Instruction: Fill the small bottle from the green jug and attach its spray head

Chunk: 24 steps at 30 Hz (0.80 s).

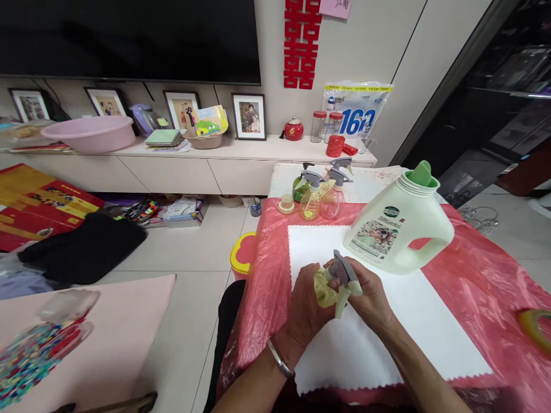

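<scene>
Holding the small spray bottle over the white mat on the counter, the left hand wraps the yellowish body while the right hand has its fingers clamped around the grey trigger head. I'd keep the body dead still and let only the head turn, straight on the neck so the thread doesn't cross. Keeping it upright over the mat seems smart for drips. The big detergent jug sits just behind, lid flipped open, so watch that elbow
</scene>
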Each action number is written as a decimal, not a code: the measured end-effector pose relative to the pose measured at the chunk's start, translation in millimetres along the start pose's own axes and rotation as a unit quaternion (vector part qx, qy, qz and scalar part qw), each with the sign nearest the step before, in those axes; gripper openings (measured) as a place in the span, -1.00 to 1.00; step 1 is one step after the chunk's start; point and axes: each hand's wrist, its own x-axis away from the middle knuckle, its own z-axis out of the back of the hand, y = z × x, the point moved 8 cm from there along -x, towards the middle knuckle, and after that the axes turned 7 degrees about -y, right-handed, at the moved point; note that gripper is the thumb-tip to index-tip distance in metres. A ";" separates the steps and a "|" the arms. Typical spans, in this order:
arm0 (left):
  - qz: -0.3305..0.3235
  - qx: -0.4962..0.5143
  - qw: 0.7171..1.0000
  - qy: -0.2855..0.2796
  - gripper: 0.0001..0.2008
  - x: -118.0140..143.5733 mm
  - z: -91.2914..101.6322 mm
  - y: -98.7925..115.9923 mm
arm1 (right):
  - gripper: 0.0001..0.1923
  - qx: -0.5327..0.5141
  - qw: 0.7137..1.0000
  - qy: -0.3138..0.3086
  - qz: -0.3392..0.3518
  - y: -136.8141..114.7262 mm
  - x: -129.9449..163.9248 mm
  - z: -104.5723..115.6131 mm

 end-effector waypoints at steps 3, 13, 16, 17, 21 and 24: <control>-0.023 0.021 0.999 -0.039 -0.90 -6.2 1.3 9.6 | -0.72 -0.017 1.000 0.020 -0.002 1.3 0.8 -2.5; -0.030 0.057 0.997 -0.044 -0.88 -16.8 12.0 21.2 | -0.70 -0.048 0.997 0.063 -0.017 6.6 5.8 -9.7; -0.025 0.073 0.996 -0.036 -0.88 -15.1 13.7 19.7 | -0.73 -0.040 0.994 0.102 -0.012 10.8 10.1 -10.1; -0.024 0.075 0.996 -0.034 -0.87 -14.1 13.9 18.9 | -0.73 -0.036 0.993 0.114 -0.009 11.8 11.3 -10.3; -0.021 0.083 0.996 -0.039 -0.83 -10.8 12.6 15.9 | -0.71 -0.025 0.991 0.129 -0.013 13.2 12.6 -13.2; -0.012 0.081 0.996 -0.041 -0.85 -10.0 12.1 14.3 | -0.66 -0.029 0.994 0.105 -0.024 11.6 10.7 -16.6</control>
